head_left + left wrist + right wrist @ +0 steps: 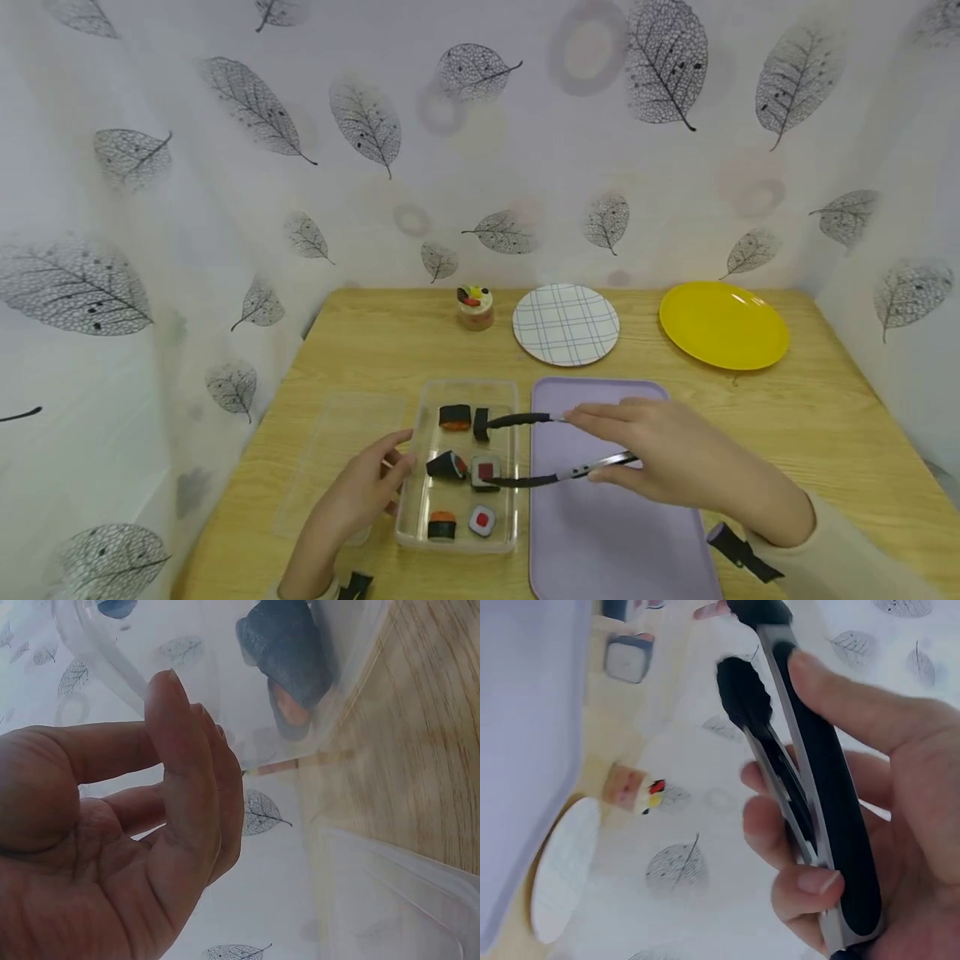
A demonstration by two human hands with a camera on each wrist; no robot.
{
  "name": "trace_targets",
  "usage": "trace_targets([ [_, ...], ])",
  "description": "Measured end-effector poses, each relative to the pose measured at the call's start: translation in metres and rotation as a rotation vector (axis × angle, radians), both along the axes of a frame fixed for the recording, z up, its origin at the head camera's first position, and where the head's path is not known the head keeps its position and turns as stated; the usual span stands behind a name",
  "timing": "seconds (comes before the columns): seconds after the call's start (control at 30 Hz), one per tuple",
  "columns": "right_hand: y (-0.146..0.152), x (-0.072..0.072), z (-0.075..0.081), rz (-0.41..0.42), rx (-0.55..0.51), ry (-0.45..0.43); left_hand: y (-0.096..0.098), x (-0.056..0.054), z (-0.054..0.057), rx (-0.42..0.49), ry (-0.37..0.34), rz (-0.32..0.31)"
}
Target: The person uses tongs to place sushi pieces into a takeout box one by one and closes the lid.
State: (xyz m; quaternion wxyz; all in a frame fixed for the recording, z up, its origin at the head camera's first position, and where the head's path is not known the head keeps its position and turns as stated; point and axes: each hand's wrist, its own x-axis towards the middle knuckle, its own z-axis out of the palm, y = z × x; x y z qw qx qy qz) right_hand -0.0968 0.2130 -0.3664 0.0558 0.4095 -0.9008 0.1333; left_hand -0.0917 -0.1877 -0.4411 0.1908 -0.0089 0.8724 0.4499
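In the head view, a clear plastic box (457, 544) holds several toy sushi pieces in two columns. My left hand (367, 482) grips its left rim with bent fingers; the left wrist view shows the fingertips against the box wall. Metal tongs (592, 469) with black tips are in my right hand (648, 442). Their arms stand spread over the box's right column. One tip is by a black-wrapped sushi piece (482, 424), the other by a square sushi roll with a red centre (486, 473). A smaller white roll (482, 521) lies nearer me.
Right of the box lies a purple tray (622, 542). A clear lid (300, 492) rests on the wooden table at the left. Behind stand a small toy cake (476, 312), a white checked plate (566, 325) and a yellow plate (723, 325). A leaf-patterned curtain (480, 183) surrounds the table.
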Motion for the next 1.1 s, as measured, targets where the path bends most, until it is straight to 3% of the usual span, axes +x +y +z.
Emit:
trace_targets([
  [0.1,0.013,0.008,-0.012,-0.108,-0.092,0.102,0.001,0.0,0.001,-0.003,-0.005,0.008],
  [0.23,0.031,0.019,-0.025,-0.263,-0.219,0.143,0.003,0.0,0.0,-0.014,-0.015,0.017],
  [0.37,0.05,0.034,-0.038,-0.413,-0.333,0.13,0.004,0.001,-0.002,-0.019,-0.01,0.012],
  [0.57,0.083,0.061,-0.059,-0.669,-0.414,0.088,0.004,0.004,-0.003,-0.023,-0.008,0.022],
  [0.7,0.103,0.078,-0.077,-0.863,-0.421,0.067,0.005,0.004,-0.002,-0.029,-0.007,0.017],
  [0.83,0.117,0.096,-0.095,-1.042,-0.349,0.025,0.007,0.003,-0.001,-0.038,0.001,0.007],
  [0.97,0.127,0.108,-0.109,-1.158,-0.276,-0.023,0.009,0.002,0.0,-0.05,0.011,0.007],
  [1.1,0.137,0.112,-0.12,-1.212,-0.221,-0.113,0.01,0.0,-0.001,-0.048,0.011,0.018],
])
